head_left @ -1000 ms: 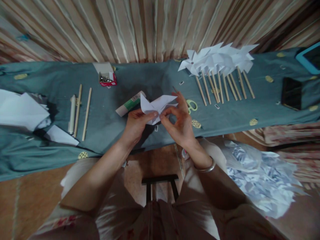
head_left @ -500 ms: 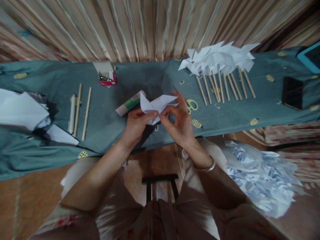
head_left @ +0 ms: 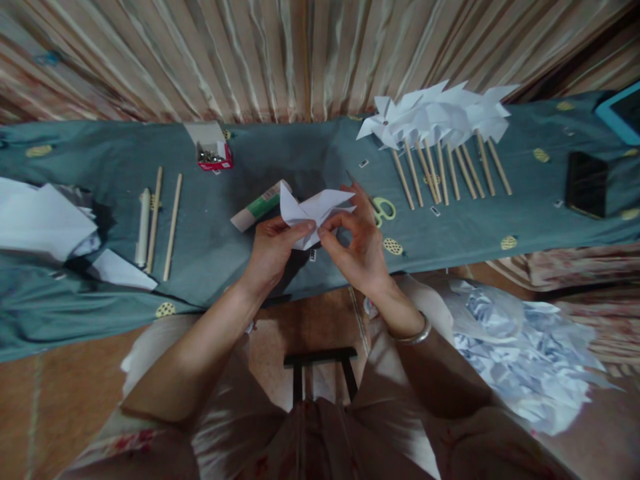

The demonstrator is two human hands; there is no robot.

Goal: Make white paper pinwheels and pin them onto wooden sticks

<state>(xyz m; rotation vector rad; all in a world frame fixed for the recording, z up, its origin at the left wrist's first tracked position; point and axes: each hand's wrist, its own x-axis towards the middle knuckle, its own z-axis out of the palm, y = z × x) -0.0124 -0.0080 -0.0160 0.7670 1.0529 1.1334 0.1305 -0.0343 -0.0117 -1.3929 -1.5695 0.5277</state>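
Observation:
A white paper pinwheel head [head_left: 313, 210] is held between my two hands over the near side of the table. My left hand [head_left: 273, 250] grips it from the left, thumb pressed near its centre. My right hand [head_left: 357, 250] pinches at the centre with thumb and forefinger; whether a small pin sits there I cannot make out. Just behind my left hand lies a green and white tube [head_left: 263, 207]. Scissors with pale green handles [head_left: 384, 211] rest right of my right hand, their blades partly hidden behind it.
Finished paper pinwheels on sticks [head_left: 435, 120] lie at the back right. A small red box of metal pins [head_left: 215, 157] stands at the back left. Wooden sticks [head_left: 173, 227] and white paper sheets [head_left: 45, 217] are farther left. A phone [head_left: 586, 185] lies right; a bag of folded paper [head_left: 520, 360] is below.

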